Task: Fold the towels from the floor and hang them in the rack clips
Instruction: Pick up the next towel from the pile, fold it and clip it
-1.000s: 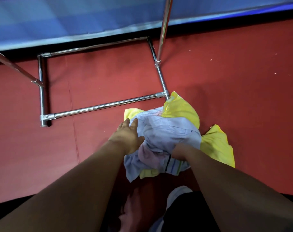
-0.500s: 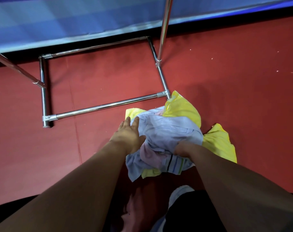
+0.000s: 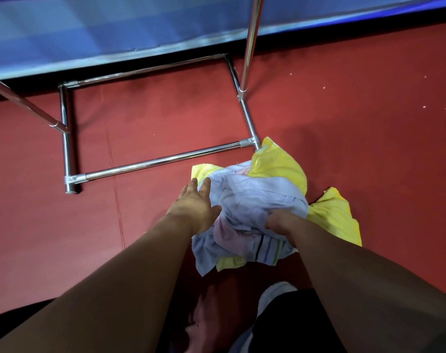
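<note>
A crumpled pile of towels lies on the red floor: a pale lilac towel [image 3: 257, 197] on top, a yellow towel [image 3: 280, 164] under and behind it, a striped edge [image 3: 267, 250] at the near side. My left hand [image 3: 195, 205] rests flat against the pile's left side, fingers straight. My right hand [image 3: 280, 220] grips a fold of the lilac towel at the near right, its fingers buried in the cloth. The chrome rack base [image 3: 160, 161] stands just beyond the pile; its clips are out of view.
A rack upright [image 3: 249, 42] rises at the far right of the base, and a slanted bar [image 3: 26, 105] crosses at the left. A blue mat edge [image 3: 140, 34] runs along the back. My shoe [image 3: 270, 296] is near the bottom.
My right hand has pushed slightly deeper into the lilac towel. The left hand stays against the pile with only a small shift.
</note>
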The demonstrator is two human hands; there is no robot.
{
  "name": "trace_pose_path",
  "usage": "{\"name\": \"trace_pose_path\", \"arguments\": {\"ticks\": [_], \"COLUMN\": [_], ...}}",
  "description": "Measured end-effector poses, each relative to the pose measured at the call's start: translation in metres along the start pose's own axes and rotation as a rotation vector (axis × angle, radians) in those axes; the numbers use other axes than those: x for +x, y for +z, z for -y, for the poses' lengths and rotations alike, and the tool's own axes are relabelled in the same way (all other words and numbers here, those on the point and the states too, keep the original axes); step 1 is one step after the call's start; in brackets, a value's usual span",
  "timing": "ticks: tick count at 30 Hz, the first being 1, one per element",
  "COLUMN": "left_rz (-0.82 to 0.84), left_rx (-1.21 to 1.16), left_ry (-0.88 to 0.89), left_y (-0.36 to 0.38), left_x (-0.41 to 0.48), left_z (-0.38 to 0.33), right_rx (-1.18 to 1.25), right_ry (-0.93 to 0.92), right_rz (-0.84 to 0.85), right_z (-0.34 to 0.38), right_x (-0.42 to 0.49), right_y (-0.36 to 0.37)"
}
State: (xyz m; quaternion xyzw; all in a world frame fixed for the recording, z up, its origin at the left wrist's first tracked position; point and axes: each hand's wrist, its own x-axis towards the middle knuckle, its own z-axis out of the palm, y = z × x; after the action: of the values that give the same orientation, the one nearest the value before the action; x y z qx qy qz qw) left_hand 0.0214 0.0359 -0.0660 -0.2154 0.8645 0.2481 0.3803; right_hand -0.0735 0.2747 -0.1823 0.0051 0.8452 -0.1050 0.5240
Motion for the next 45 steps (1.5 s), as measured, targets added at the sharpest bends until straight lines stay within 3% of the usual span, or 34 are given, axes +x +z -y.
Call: {"name": "trace_pose_path", "arguments": {"ticks": [6, 8, 12, 15, 17, 19, 21, 23, 25, 29, 34, 40, 45], "left_rz": [0.005, -0.002, 0.012, -0.003, -0.104, -0.175, -0.194, -0.199, -0.163, -0.133, -0.156, -0.218, -0.389], "left_rx": [-0.013, -0.039, -0.166, -0.33, -0.432, -0.596, -0.852, -1.081, -1.235, -1.465, -1.686, -1.898, -1.848], "left_ry": [0.002, 0.012, 0.114, 0.093, 0.07, 0.031, -0.006, -0.022, -0.026, -0.069, -0.111, -0.185, -0.267], "left_y": [0.0, -0.001, -0.009, -0.011, -0.014, -0.017, -0.02, -0.021, -0.022, -0.027, -0.035, -0.046, -0.05], "left_x": [0.002, 0.003, -0.001, -0.002, 0.001, 0.002, 0.003, 0.005, 0.005, 0.001, 0.001, 0.002, 0.007], "left_z": [-0.006, -0.006, -0.015, -0.018, -0.016, -0.011, -0.009, -0.007, -0.007, -0.01, -0.007, 0.001, 0.008], "right_rx": [0.53, 0.785, 1.18, 1.273, 1.324, 1.393, 1.346, 1.147, 0.968, 0.848, 0.633, 0.617, 0.784], "right_ry": [-0.102, -0.162, -0.274, -0.359, -0.398, -0.335, -0.281, -0.249, -0.245, -0.217, -0.335, -0.346, -0.267], "right_rz": [-0.355, -0.245, 0.235, 0.476, 0.519, 0.408, 0.192, 0.097, 0.143, 0.12, 0.158, 0.132, 0.051], "right_z": [0.017, 0.034, 0.071, 0.089, 0.094, 0.099, 0.097, 0.091, 0.083, 0.074, 0.081, 0.07, 0.07], "right_x": [-0.015, -0.029, -0.059, -0.074, -0.075, -0.071, -0.061, -0.054, -0.051, -0.051, -0.061, -0.05, -0.051], "right_y": [-0.015, -0.024, -0.034, -0.036, -0.039, -0.04, -0.039, -0.035, -0.024, -0.004, -0.009, 0.002, -0.003]}}
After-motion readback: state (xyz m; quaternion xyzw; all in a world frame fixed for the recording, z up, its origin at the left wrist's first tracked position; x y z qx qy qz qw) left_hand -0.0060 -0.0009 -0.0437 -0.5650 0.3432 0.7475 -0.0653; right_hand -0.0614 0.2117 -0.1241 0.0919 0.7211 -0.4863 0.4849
